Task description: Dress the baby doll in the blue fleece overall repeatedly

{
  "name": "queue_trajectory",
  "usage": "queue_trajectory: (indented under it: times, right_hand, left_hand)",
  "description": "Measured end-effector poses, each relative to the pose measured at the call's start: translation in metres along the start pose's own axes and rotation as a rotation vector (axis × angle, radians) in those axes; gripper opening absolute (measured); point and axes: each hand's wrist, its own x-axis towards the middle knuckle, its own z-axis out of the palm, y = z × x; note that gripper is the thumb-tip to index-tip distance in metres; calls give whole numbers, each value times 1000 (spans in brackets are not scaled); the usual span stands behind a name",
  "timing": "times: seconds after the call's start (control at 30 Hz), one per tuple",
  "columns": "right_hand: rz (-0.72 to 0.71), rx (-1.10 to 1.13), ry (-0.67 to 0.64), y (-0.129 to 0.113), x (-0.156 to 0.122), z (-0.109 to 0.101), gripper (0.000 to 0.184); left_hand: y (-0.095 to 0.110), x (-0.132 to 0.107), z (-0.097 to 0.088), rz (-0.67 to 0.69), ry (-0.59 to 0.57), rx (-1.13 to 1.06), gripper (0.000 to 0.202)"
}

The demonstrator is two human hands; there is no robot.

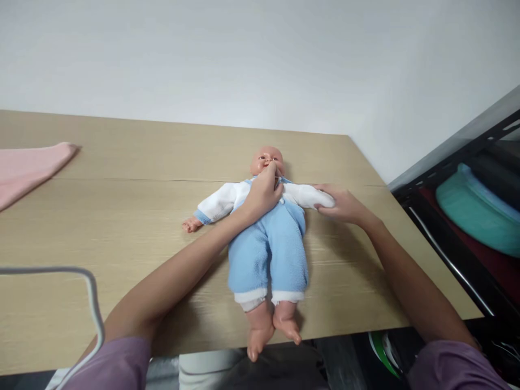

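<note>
A baby doll (266, 249) in a blue romper with white sleeves lies on its back on the wooden table (122, 216), head away from me, bare feet over the near edge. My left hand (263, 192) rests on the doll's chest, fingers pinched on the collar of the garment just under the chin. My right hand (339, 205) is closed around the end of the doll's white sleeve (314, 196) at the right, covering the doll's hand. The doll's other arm lies stretched out to the left, its small hand bare.
A pink cloth (28, 168) lies at the table's far left. A white cable (91, 292) loops over the near left edge. To the right stands a dark metal rack (450, 216) holding a teal basin (475, 216). A white wall is behind the table.
</note>
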Motion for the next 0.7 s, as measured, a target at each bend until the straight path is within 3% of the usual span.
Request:
queue_trajectory:
  times: [0.1,0.17,0.27,0.33,0.43,0.5,0.6,0.7]
  right_hand:
    - [-63,-60,17,20,-3,1,56]
    - [-101,-108,117,25,-3,6,57]
    - [-150,-206,316,12,-8,15,51]
    - [-217,-195,275,-5,-13,24,37]
    - [-267,-35,65,-29,-17,42,19]
    - [-182,161,-2,-36,-17,55,16]
    - [10,536,6,-31,-15,70,24]
    - [96,708,52,-25,-12,78,33]
  left_hand:
    - [3,0,-1,11,-33,-2,22]
    - [6,0,-3,32,-51,-14,22]
    - [12,0,-8,93,-56,4,20]
    - [17,0,-15,172,-57,34,17]
    - [26,2,-28,337,-163,74,24]
    - [31,3,-34,419,-321,105,34]
    - [34,2,-37,442,-500,118,41]
    - [34,2,-33,372,-528,45,40]
